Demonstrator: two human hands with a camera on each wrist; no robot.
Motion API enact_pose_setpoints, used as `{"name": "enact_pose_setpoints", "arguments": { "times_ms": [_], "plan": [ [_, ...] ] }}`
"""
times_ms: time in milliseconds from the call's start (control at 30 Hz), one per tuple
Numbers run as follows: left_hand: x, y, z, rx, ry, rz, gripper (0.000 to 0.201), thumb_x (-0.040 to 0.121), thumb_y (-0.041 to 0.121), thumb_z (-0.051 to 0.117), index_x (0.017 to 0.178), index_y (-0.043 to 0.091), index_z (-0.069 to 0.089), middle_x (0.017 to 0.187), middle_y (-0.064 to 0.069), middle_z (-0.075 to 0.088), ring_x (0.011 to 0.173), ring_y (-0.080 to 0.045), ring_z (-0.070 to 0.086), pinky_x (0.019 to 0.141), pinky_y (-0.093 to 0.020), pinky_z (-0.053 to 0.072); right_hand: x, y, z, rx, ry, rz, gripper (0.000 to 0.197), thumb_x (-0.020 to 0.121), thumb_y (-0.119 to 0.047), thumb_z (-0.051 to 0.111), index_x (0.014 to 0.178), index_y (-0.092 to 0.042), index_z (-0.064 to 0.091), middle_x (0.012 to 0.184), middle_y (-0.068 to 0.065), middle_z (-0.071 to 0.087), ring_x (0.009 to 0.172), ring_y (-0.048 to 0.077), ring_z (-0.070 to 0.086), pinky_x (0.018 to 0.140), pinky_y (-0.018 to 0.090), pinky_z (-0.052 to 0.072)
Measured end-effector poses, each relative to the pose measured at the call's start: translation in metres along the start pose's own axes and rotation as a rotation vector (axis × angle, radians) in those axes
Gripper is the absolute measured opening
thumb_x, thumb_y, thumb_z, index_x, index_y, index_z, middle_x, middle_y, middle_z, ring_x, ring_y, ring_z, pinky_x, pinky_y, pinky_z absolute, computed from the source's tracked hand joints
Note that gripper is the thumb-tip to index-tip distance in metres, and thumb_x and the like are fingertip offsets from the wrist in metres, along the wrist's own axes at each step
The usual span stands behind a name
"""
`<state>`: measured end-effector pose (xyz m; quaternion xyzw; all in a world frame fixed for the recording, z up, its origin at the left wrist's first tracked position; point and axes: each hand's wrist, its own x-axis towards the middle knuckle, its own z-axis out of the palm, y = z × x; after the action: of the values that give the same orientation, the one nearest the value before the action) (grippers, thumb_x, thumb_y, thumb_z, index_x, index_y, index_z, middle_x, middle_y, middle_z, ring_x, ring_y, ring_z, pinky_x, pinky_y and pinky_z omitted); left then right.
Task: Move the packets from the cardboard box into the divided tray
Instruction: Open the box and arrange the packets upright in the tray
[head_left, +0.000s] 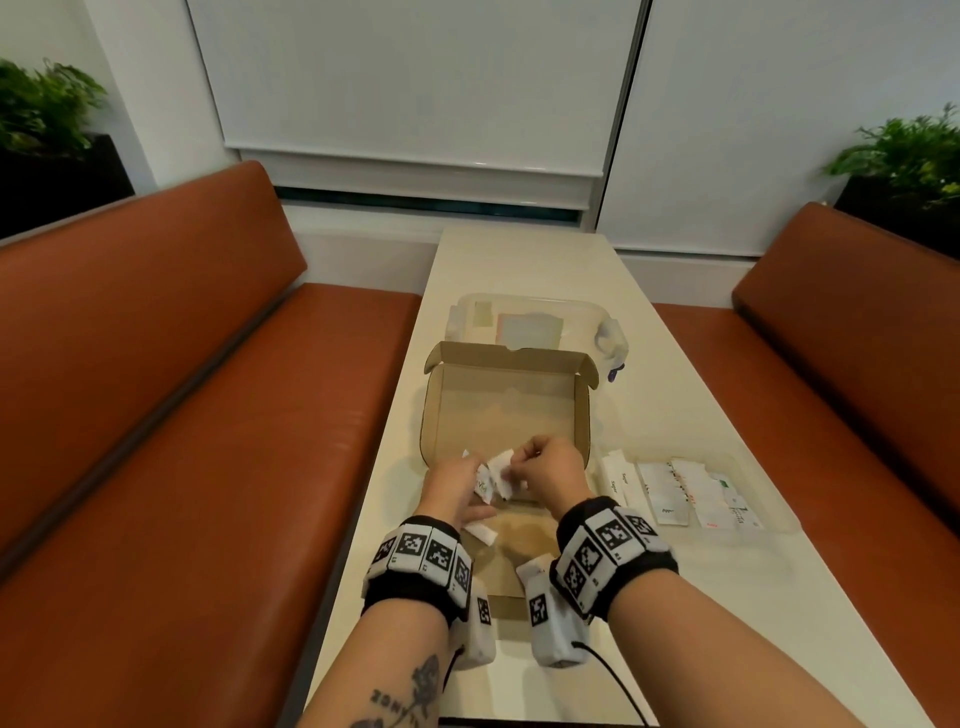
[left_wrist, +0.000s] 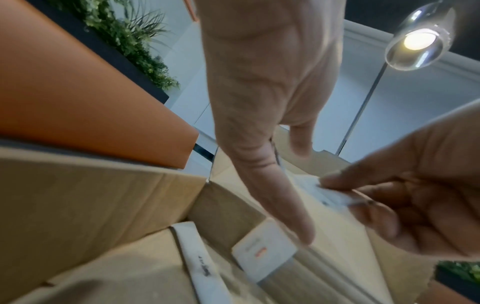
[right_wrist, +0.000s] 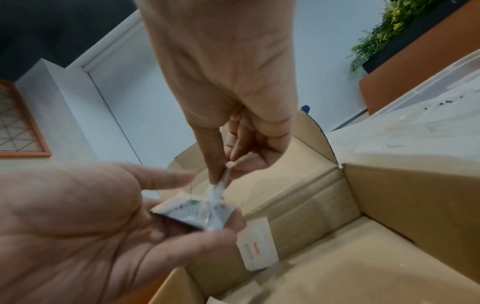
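Place: a café or canteen booth
Seating: orange padded benches flanking a long pale table
Surroundings: potted plants, window blinds, pendant lamp glowing

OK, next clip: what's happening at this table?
A person is sorting packets out of an open cardboard box into a clear divided tray to its right, which already holds several. Both hands are over the box: the right hand pinches a small white packet, and the left hand holds a packet with green print. At least one more packet with red print lies in the box.
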<state>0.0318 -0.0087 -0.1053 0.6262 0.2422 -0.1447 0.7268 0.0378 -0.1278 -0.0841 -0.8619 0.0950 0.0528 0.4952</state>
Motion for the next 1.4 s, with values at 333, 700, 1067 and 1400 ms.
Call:
{"name": "enact_pose_setpoints", "arguments": {
  "times_ms": [333, 700, 1067, 1400],
  "plan": [
    [0.008, -0.006, -0.017, 0.046, 0.188, 0.120, 0.011, 0.087, -0.002, 0.058, 0.097, 0.001, 0.056, 0.097, -0.019, 0.061, 0.091, -0.038, 0.064, 0.064, -0.043, 0.060, -0.001, 0.006, 0.014, -0.169, -0.160, -0.043, 0.017, 0.080, 0.001, 0.067, 0.085, -0.011, 0.056, 0.089, 0.008, 0.060, 0.086, 0.021, 0.059, 0.083, 0.033, 0.051],
    [0.003, -0.007, -0.039, 0.248, 0.282, 0.190, 0.018, 0.084, -0.002, 0.057, 0.102, 0.000, 0.056, 0.111, -0.020, 0.063, 0.100, -0.034, 0.062, 0.074, -0.035, 0.057, -0.002, 0.005, 0.065, -1.047, -0.409, -0.168, 0.036, 0.094, -0.017, 0.050, 0.127, -0.005, 0.050, 0.131, 0.019, 0.049, 0.118, 0.034, 0.053, 0.097, 0.038, 0.045],
    [0.000, -0.011, -0.036, 0.111, 0.297, 0.147, 0.025, 0.088, -0.006, 0.042, 0.106, 0.003, 0.057, 0.112, -0.019, 0.058, 0.090, -0.032, 0.059, 0.054, -0.033, 0.058, 0.004, 0.005, 0.062, -1.100, -0.376, -0.286, 0.023, 0.094, -0.005, 0.045, 0.108, -0.001, 0.062, 0.113, 0.017, 0.064, 0.105, 0.035, 0.060, 0.084, 0.036, 0.048],
    [0.002, -0.009, -0.026, 0.251, 0.335, 0.167, 0.040, 0.085, -0.010, 0.037, 0.080, 0.011, 0.071, 0.080, -0.003, 0.058, 0.081, -0.034, 0.065, 0.075, -0.041, 0.059, 0.005, -0.001, 0.029, -0.520, -0.156, -0.218, 0.015, 0.084, -0.007, 0.063, 0.097, -0.013, 0.065, 0.089, 0.006, 0.067, 0.084, 0.021, 0.066, 0.073, 0.029, 0.056]
  ]
}}
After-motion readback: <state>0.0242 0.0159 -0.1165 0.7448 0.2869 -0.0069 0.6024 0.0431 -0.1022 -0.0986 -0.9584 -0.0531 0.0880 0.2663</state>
